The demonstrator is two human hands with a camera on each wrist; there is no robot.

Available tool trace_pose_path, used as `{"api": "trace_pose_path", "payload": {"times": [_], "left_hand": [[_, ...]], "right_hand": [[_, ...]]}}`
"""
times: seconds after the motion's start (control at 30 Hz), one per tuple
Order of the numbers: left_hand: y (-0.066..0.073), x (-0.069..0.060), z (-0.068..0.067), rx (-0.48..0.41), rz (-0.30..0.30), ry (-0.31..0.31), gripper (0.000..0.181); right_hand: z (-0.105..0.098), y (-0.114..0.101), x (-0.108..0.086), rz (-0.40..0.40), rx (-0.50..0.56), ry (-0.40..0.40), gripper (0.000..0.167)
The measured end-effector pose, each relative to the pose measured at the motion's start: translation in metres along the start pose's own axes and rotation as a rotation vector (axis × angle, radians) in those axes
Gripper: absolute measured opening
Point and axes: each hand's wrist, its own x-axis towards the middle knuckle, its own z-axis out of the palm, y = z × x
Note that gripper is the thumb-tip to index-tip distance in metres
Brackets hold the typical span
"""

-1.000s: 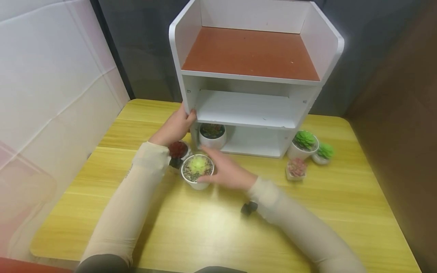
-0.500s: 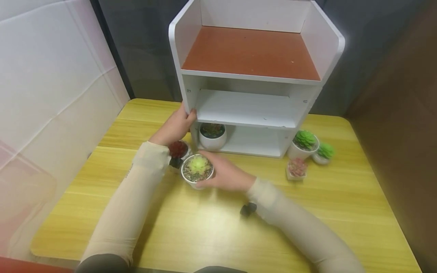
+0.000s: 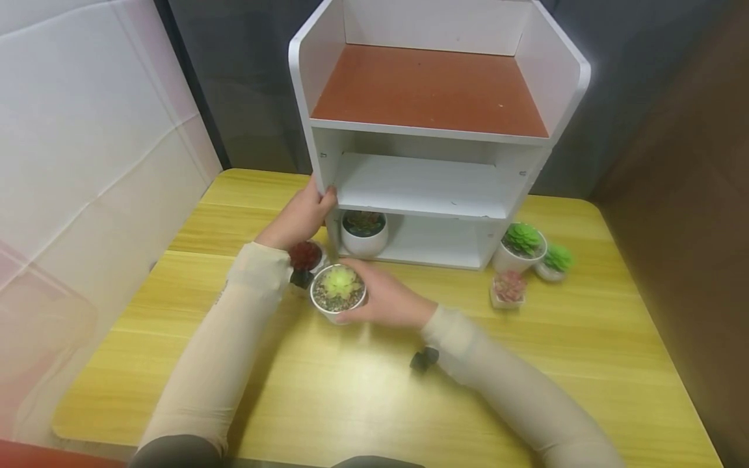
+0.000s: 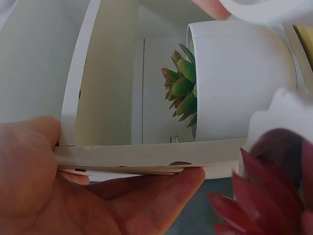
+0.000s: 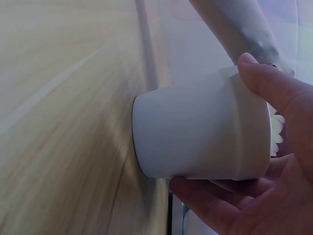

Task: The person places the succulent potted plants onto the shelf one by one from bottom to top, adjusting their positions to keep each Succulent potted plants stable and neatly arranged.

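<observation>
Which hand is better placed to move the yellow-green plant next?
Probably the right hand: it grips the pot of the yellow-green plant, while the left hand is busy holding the white shelf unit by its side panel.

One yellow-green succulent (image 3: 339, 290), one red succulent (image 3: 305, 256), one pink succulent (image 3: 508, 290), one dark-green succulent (image 3: 365, 234), two bright-green succulents (image 3: 521, 247) (image 3: 554, 263), six in total, one shelf unit (image 3: 433, 91), two sleeves (image 3: 216, 357) (image 3: 515, 383), one surface (image 3: 351, 409)

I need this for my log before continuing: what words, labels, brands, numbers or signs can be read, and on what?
No text can be read.
Left sleeve: faint mark at its outer edge, too small to tell if lettering.
White pot in the right hand, shelf unit: no lettering shows.
</observation>
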Motion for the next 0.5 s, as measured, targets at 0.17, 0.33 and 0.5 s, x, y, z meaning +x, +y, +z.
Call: {"api": "trace_pose_path", "payload": {"times": [0.17, 0.33, 0.5], "left_hand": [[-0.0005, 0.0013, 0.0008, -0.008, -0.003, -0.004, 0.067], [-0.0029, 0.0021, 0.0001, -0.018, -0.001, -0.006, 0.068], [-0.0056, 0.0014, -0.0015, -0.024, 0.002, -0.007, 0.068]], "right_hand": [[-0.0006, 0.0012, -0.0003, 0.014, 0.005, 0.002, 0.112], [0.0001, -0.0002, 0.0004, 0.01, 0.002, 0.012, 0.111], [0.0024, 0.0001, 0.0017, 0.005, -0.001, 0.031, 0.111]]}}
